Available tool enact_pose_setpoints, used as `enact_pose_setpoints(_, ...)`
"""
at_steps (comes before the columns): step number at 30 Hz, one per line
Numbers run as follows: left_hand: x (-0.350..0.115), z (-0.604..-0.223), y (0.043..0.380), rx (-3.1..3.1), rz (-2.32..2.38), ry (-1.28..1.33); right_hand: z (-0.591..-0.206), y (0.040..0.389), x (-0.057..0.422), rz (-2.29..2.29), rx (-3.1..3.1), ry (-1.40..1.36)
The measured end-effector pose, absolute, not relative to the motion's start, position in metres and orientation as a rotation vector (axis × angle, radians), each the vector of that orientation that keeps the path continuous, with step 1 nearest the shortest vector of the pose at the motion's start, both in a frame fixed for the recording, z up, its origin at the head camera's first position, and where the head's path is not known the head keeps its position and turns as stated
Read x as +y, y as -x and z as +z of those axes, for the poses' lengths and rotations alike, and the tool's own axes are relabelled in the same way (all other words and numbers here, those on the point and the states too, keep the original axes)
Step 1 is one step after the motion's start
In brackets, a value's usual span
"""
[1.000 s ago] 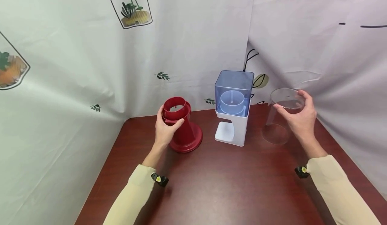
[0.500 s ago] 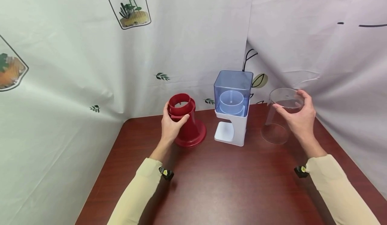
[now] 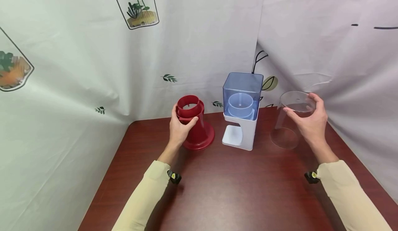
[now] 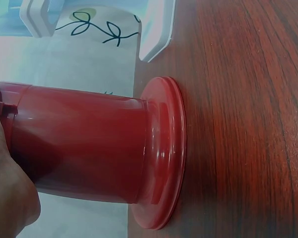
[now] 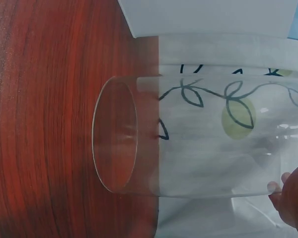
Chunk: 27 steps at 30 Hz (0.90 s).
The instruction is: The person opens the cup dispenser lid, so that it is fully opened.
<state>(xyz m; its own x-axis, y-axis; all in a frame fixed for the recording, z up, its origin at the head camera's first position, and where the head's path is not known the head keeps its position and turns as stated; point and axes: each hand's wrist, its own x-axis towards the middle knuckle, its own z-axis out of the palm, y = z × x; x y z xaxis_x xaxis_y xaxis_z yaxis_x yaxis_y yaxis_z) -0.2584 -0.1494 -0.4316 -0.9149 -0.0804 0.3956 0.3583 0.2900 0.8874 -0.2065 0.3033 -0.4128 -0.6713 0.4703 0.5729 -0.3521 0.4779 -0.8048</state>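
Note:
My left hand (image 3: 180, 129) grips a red plastic stand (image 3: 197, 134) near its top, thumb on the near side and fingers round the far left. The stand is upright, with a ring-shaped collar above and a wide round foot (image 4: 164, 148) on the table in the left wrist view. At the right, my right hand (image 3: 312, 124) holds a clear, open-ended cylinder (image 3: 285, 127) by its upper rim, thumb and fingers on opposite sides. The cylinder stands upright; its lower rim is against the tabletop in the right wrist view.
Between the two hands stands a white dispenser (image 3: 248, 134) with a see-through blue square top (image 3: 242, 82). All of it rests on a dark red wooden table (image 3: 236, 189). A white printed cloth (image 3: 199, 44) hangs close behind and along the sides.
My left hand has shifted the red stand to the right and slightly back, closer to the white dispenser. The right hand and the clear cylinder have stayed in place.

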Motion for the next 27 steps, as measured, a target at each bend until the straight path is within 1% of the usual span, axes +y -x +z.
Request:
enact_pose_setpoints(17,-0.151,-0.423,0.254,-2.334,-1.585,0.178,-0.41,0.206,0.302,1.413,-1.957,0.151)
enact_pose_setpoints(24,-0.157,-0.412,0.247,-2.361,-1.591,0.222,-0.407,0.202,0.303,1.472,-1.974,0.135)
enact_pose_setpoints(27,-0.161,-0.401,0.246,-2.331,-1.562,0.249,-0.4,0.196,0.297,1.48,-1.937,0.136)
